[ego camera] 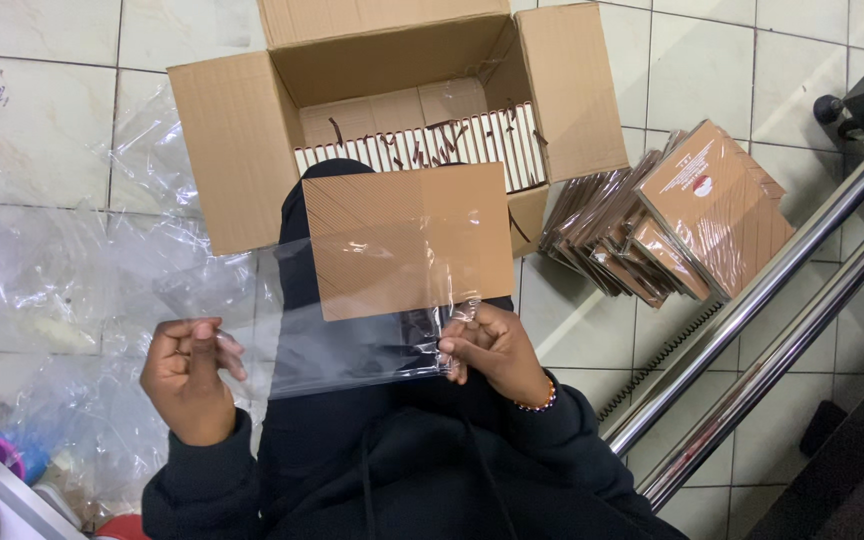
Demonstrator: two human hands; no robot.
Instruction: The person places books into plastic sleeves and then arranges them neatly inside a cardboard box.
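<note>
While the brown flat packet [407, 240] sits only part-way inside the clear plastic sleeve [342, 340], held above my lap in front of the open cardboard box [242, 140], the risk I judge likeliest is the thin film tearing or creasing at its mouth if I pull unevenly. The packet could also slide out, since nothing grips it directly. My right hand [492, 350]: fingers pinched together on the sleeve's edge. My left hand [190, 375]: fingers curled closed on the opposite edge. Finished packets [682, 215] lie stacked on the tiles, well apart.
</note>
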